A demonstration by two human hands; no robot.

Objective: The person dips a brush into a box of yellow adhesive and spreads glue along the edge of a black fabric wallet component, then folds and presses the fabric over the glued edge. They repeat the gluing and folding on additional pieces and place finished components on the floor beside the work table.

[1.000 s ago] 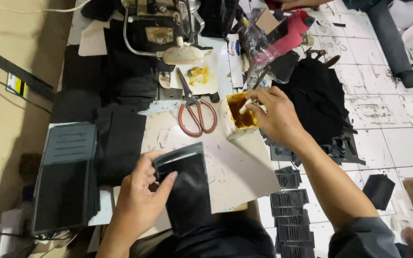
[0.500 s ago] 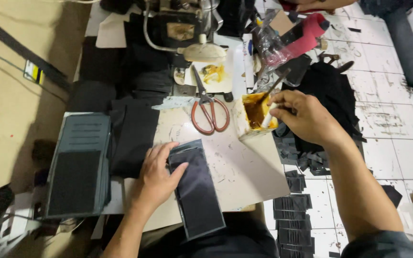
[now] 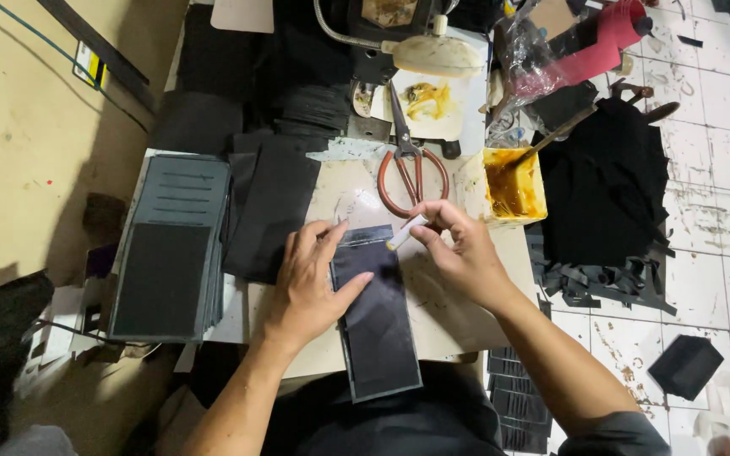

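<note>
At the desk's front edge we see the black panel [image 3: 375, 317] lying flat, its near end overhanging. Left hand [image 3: 310, 283] spread flat, pressing the panel's left side. Right hand [image 3: 458, 249] pinches a small brush [image 3: 405, 232], tip at the panel's top edge. Glue tub [image 3: 514, 184] and scissors [image 3: 410, 165] sit behind, toward the back.

Left hand [image 3: 310, 283] pins black panel [image 3: 373, 317]; right hand [image 3: 458, 249] pinches brush [image 3: 405, 231].
</note>
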